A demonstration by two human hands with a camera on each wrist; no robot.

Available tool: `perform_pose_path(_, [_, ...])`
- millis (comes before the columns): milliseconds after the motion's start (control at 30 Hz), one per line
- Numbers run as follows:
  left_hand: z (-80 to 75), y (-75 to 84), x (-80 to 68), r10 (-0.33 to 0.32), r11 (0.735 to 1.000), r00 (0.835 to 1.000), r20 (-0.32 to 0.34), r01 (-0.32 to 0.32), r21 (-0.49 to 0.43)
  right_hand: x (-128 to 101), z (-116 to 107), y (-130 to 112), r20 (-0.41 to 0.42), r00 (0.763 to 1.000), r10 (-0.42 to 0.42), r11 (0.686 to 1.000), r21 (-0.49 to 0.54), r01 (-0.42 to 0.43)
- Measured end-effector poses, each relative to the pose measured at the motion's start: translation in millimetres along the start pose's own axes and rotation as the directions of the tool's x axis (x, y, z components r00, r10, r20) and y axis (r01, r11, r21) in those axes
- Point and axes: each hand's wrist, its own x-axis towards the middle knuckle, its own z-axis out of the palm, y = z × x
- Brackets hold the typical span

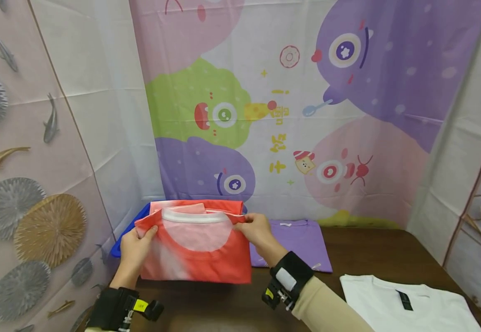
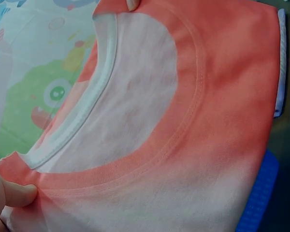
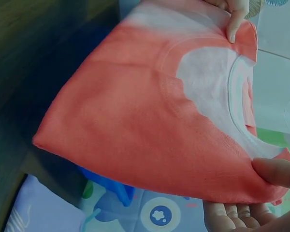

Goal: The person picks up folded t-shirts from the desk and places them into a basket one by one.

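A folded coral-and-white T-shirt (image 1: 199, 263) hangs upright between both hands, its white-trimmed neckline at the top. My left hand (image 1: 134, 246) pinches the shirt's upper left corner, thumb in front. On the other side, my right hand (image 1: 259, 233) pinches the upper right corner. In the right wrist view, the right thumb (image 3: 278, 171) lies on the front of the fabric while the other fingers show behind it. Behind the shirt, a blue plastic container (image 1: 129, 230) is mostly hidden, with only its left side showing.
A folded purple T-shirt (image 1: 294, 244) lies on the brown table (image 1: 373, 249), right of the held shirt. Nearer on the right lies a white T-shirt (image 1: 410, 304) with a black neck label. Cloth with cartoon figures (image 1: 224, 115) hangs behind the table, and patterned curtains flank both sides.
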Motion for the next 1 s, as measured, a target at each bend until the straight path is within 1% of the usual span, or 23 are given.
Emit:
perform_pose_path(133, [-5.0, 1.9, 7.6, 0.012, 1.000, 0.999, -0.030, -0.012, 0.000, 5, 7, -5, -0.011, 1.000, -0.017, 1.000, 0.008, 0.017])
perform_pose_path(233, [-8.2, 4.5, 13.3, 0.013, 1.000, 0.999, -0.037, -0.013, 0.004, 8, 10, -9, -0.019, 0.999, -0.037, 0.999, 0.010, 0.037])
perform_pose_path(467, [-11.2, 11.1, 26.4, 0.082, 0.996, 0.993, -0.087, -0.078, 0.053, 15, 15, -15, -0.030, 0.996, -0.081, 0.997, 0.003, 0.081])
perform_pose_path(633, [-14.1, 13.0, 36.9, 0.094, 0.994, 0.989, -0.114, -0.088, 0.063, 19, 23, -17, -0.045, 0.991, -0.125, 0.992, 0.014, 0.126])
perform_pose_path(767, [-17.8, 14.1, 45.1, 0.137, 0.989, 0.983, -0.125, -0.129, 0.068, 24, 31, -19, -0.068, 0.983, -0.173, 0.984, 0.015, 0.175])
perform_pose_path(867, [-19.5, 14.7, 51.0, 0.165, 0.985, 0.976, -0.144, -0.157, 0.065, 27, 37, -18, -0.069, 0.977, -0.202, 0.978, 0.030, 0.204])
perform_pose_path(933, [-19.3, 14.7, 54.8, 0.179, 0.983, 0.971, -0.160, -0.170, 0.066, 30, 40, -18, -0.071, 0.974, -0.213, 0.975, 0.046, 0.216])
perform_pose_path(1000, [-18.2, 14.8, 57.9, 0.180, 0.983, 0.970, -0.165, -0.172, 0.059, 33, 43, -17, -0.087, 0.970, -0.226, 0.971, 0.052, 0.231])
